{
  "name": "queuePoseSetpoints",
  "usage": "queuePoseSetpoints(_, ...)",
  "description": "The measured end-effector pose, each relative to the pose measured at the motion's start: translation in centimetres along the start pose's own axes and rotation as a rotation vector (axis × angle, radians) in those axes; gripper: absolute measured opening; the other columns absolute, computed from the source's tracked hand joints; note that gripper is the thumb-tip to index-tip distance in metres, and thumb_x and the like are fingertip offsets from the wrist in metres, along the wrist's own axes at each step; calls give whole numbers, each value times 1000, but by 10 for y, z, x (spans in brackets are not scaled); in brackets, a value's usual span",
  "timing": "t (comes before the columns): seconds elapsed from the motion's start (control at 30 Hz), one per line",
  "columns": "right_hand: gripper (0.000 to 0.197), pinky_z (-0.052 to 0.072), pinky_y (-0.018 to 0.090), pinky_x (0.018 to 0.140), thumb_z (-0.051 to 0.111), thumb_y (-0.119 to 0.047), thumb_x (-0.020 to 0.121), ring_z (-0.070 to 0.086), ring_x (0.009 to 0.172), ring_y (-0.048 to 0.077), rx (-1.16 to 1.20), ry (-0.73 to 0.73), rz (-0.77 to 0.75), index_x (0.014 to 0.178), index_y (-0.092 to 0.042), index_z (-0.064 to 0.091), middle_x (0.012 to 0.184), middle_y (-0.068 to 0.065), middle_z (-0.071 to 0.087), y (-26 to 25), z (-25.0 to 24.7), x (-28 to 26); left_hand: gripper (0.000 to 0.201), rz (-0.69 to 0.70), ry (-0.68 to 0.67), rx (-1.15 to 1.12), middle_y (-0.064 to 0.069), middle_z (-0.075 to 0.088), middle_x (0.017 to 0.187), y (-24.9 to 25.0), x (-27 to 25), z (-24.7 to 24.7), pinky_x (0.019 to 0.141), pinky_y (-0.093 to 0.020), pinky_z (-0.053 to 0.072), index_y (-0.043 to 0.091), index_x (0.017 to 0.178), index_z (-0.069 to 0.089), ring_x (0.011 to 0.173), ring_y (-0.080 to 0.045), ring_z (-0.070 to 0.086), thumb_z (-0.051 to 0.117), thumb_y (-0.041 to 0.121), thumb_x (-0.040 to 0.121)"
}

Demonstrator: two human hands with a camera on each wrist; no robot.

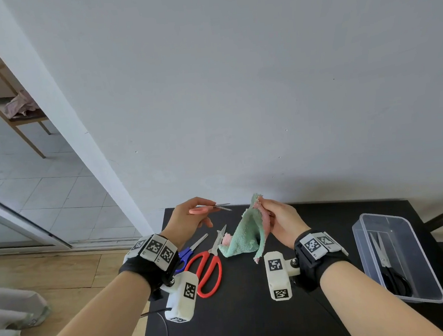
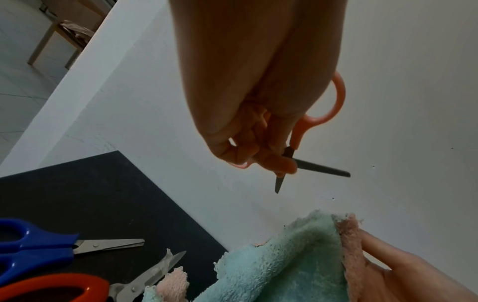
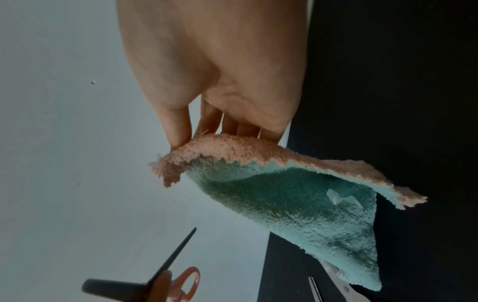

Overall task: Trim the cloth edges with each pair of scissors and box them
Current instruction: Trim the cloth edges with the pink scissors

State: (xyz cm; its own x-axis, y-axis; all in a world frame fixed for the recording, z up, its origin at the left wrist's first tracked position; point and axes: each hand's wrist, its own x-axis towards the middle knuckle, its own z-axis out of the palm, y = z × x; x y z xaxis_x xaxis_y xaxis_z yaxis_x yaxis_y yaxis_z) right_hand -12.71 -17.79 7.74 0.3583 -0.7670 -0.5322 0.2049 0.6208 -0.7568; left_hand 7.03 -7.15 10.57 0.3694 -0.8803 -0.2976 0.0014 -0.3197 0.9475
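Observation:
My left hand point(image 1: 192, 217) grips small orange-handled scissors point(image 1: 210, 208) above the table's far edge, blades parted and pointing right; the scissors point(image 2: 310, 143) show the same in the left wrist view. My right hand point(image 1: 278, 220) pinches the top edge of a green and pink terry cloth point(image 1: 245, 235), which hangs to the black table point(image 1: 241, 313); the cloth point(image 3: 297, 204) is a short gap right of the blades. Red-handled scissors point(image 1: 210, 269) and blue-handled scissors point(image 1: 187, 251) lie on the table. Black-handled scissors point(image 1: 389, 265) lie in a clear plastic box point(image 1: 422, 271).
A grey wall point(image 1: 234, 86) rises just behind the table. The box stands near the table's right edge. A pink cloth scrap point(image 1: 226, 239) lies by the red scissors' blades. Left of the table are wooden floor and an open sliding door point(image 1: 18, 217).

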Motion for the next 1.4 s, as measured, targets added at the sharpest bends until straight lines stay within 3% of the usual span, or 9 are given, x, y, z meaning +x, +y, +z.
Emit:
queuePoseSetpoints(0.2, 28, 54, 33, 81, 64, -11, 88, 65, 84, 23, -15, -12, 14, 108, 8, 64, 92, 15, 67, 3, -3, 1, 21, -100, -59, -144, -8, 72, 99, 3, -2, -3, 71, -23, 56, 8, 96, 65, 73, -20, 71, 47, -2, 93)
queuePoseSetpoints(0.37, 18, 54, 24, 65, 59, -14, 91, 66, 74, 17, -92, -139, 50, 92, 3, 66, 76, 8, 68, -1, 1, -7, 14, -149, 19, -260, -15, 70, 87, 1, -2, -2, 67, -27, 55, -1, 93, 66, 79, -28, 71, 62, 13, 90)
queuePoseSetpoints(0.53, 19, 54, 28, 77, 59, -15, 91, 64, 76, 19, -181, -265, 64, 90, 2, 65, 78, 10, 65, -3, 11, -12, 15, -121, 17, -35, -18, 74, 84, -6, -3, 2, 75, -33, 57, 1, 88, 61, 83, -32, 70, 72, 0, 78)
queuePoseSetpoints(0.7, 15, 53, 31, 82, 63, -16, 89, 64, 73, 17, -419, -352, 63, 85, -4, 71, 76, 8, 69, 1, 22, -17, 20, -121, 0, -73, -16, 74, 85, -2, -5, 9, 61, -18, 55, 2, 99, 65, 70, -16, 71, 71, 1, 79)
queuePoseSetpoints(0.9, 22, 50, 43, 93, 60, -15, 91, 64, 79, 25, -385, -285, 87, 97, 5, 68, 83, 16, 68, 7, 30, -13, 12, -167, 28, -150, -15, 72, 74, 1, -4, 12, 56, -18, 54, -5, 93, 68, 55, -14, 68, 68, -2, 82)
queuePoseSetpoints(1.03, 9, 49, 42, 93, 64, -7, 87, 64, 88, 28, -472, -266, 26, 94, -4, 69, 98, 20, 68, 10, 33, -12, 13, -160, 30, -117, -19, 71, 81, 1, -2, 13, 61, -22, 58, -5, 92, 68, 59, -15, 69, 70, -1, 80)
queuePoseSetpoints(1.13, 17, 53, 35, 91, 69, -9, 83, 66, 90, 27, -485, -290, 22, 97, -1, 70, 102, 21, 69, 14, 35, -12, 11, -151, 31, -74, -18, 72, 82, -1, -1, 15, 71, -26, 59, -1, 89, 70, 65, -18, 69, 73, 2, 79)
queuePoseSetpoints(1.3, 17, 55, 24, 80, 71, -13, 82, 68, 82, 17, -632, -246, -50, 94, -2, 72, 93, 14, 71, 18, 36, -11, 7, -160, 24, -44, -18, 70, 77, -2, -1, 20, 66, -23, 59, 1, 86, 70, 58, -15, 67, 71, 2, 80)
queuePoseSetpoints(1.4, 8, 54, 27, 82, 70, -19, 84, 66, 80, 13, -757, -236, -80, 84, -12, 73, 85, 6, 71, 17, 36, -11, 10, -180, 23, -68, -17, 70, 76, -3, 0, 20, 63, -21, 58, -4, 90, 69, 57, -14, 67, 70, 0, 81)
